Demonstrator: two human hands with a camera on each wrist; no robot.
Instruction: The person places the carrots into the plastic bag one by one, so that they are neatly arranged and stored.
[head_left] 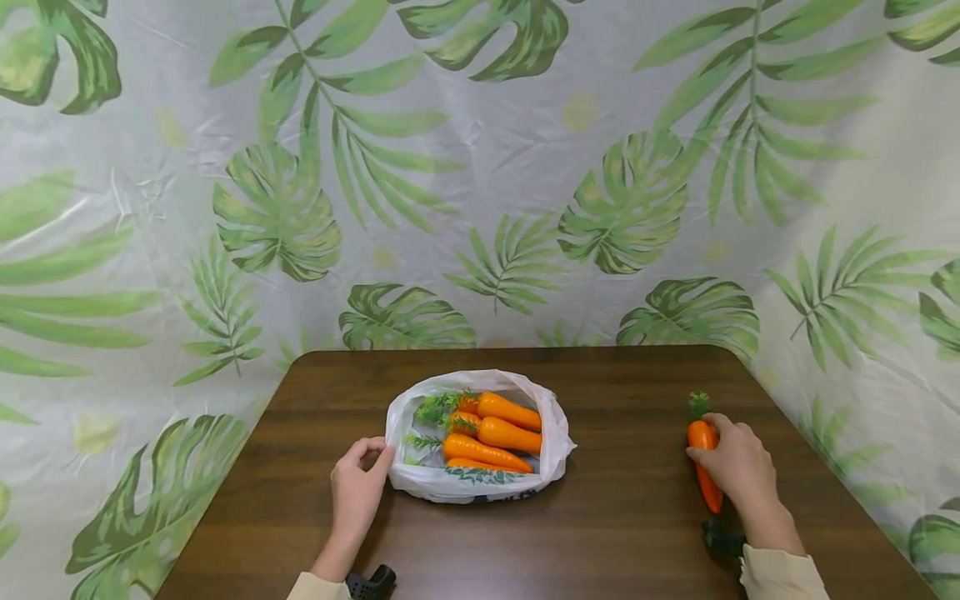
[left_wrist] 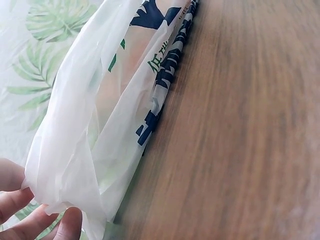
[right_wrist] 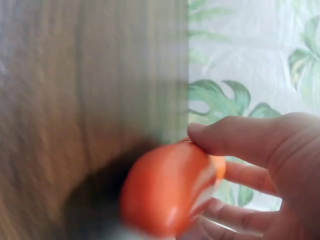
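A white plastic bag (head_left: 557, 450) lies with its mouth spread wide near the middle of the table, and several orange carrots (head_left: 498, 432) with green tops rest inside it. My left hand (head_left: 362, 482) pinches the bag's left rim between thumb and fingers; the left wrist view shows the bag's printed side (left_wrist: 120, 100) beside these fingers. Over at the right of the table, my right hand (head_left: 738, 467) grips a single carrot (head_left: 703, 437), its green top pointing away from me. Close up in the right wrist view, that carrot (right_wrist: 167, 192) sits between thumb and fingers.
The dark brown wooden table (head_left: 622, 533) has rounded far corners. Behind it and along its sides hangs a pale sheet (head_left: 510, 175) with a green leaf print. Dark wrist straps (head_left: 371, 583) sit at both wrists, near light sleeves.
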